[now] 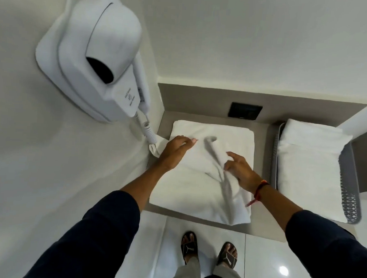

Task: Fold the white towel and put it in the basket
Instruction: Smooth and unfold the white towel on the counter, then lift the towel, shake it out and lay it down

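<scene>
White towel [199,190] under open left hand [173,153], ridge pinched by right hand [238,169].

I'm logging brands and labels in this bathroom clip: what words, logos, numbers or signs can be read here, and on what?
No text reads clearly.
Hair dryer: small grey print on the handle, too blurred to read.
Sandals: a white leaping-animal logo on each strap, no letters.
Dark wall plate: no legible marking.
White towel, basket: no labels visible.
</scene>
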